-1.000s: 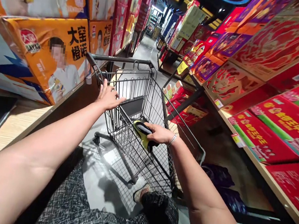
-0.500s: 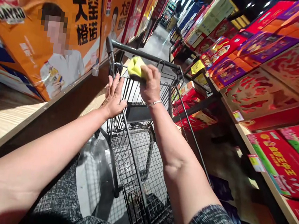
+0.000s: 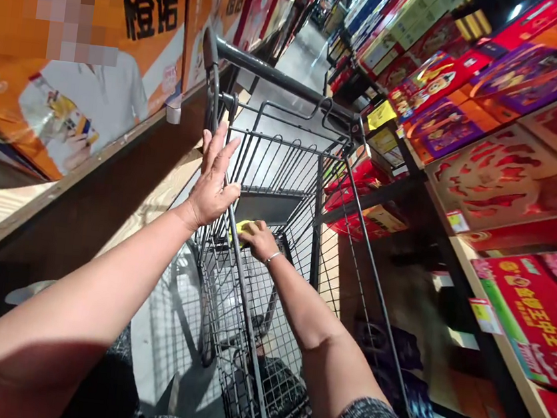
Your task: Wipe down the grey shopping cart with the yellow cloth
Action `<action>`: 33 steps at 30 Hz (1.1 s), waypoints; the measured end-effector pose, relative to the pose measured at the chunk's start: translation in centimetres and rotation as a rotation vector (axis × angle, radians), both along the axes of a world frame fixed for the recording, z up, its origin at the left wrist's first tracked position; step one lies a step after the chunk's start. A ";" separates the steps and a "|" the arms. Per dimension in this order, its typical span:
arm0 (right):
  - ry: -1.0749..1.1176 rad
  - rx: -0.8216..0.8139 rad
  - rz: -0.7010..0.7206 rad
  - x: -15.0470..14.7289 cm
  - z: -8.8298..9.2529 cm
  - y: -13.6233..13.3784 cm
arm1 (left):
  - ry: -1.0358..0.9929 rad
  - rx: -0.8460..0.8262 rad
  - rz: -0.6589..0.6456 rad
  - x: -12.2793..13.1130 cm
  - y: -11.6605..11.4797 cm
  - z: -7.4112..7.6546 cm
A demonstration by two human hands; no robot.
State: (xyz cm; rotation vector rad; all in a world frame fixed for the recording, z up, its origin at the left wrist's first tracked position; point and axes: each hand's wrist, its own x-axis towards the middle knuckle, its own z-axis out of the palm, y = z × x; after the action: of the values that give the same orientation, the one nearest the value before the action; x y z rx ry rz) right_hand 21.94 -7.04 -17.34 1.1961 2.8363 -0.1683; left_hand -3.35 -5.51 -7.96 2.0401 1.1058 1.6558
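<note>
A dark metal shopping cart stands in front of me, its wire basket tilted across the view. My left hand rests on the left rim of the basket near the handle end, fingers stretched out and spread. Down inside the basket, my right hand has its fingers closed on a yellow cloth, pressed near the left wire wall below the grey panel. Most of the cloth is hidden behind the fingers and the rim.
Orange drink cartons stand on a wooden shelf at left. Red gift boxes and purple boxes fill the shelves at right. Beyond the cart handle, an aisle floor runs away between the shelves.
My right hand has moved with the yellow cloth from near the handle down into the basket. My left hand remains on the rim. The view has shifted slightly.
</note>
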 end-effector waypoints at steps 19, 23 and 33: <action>0.055 0.260 -0.526 4.2 4.3 5.5 | 0.072 -0.113 0.033 -0.5 -1.1 0.9; -0.068 0.026 -0.473 7.0 1.1 1.7 | 0.065 -0.107 0.033 -0.4 -1.1 0.9; 0.226 0.668 -0.658 8.2 15.8 14.9 | 0.078 -0.105 0.047 -0.3 -0.9 0.9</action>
State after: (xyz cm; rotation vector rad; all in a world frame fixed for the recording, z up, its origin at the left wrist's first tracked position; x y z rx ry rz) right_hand 30.17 7.86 -1.58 2.3372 2.6110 0.7163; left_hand -3.69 -6.38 -7.07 2.0423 1.2480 1.5174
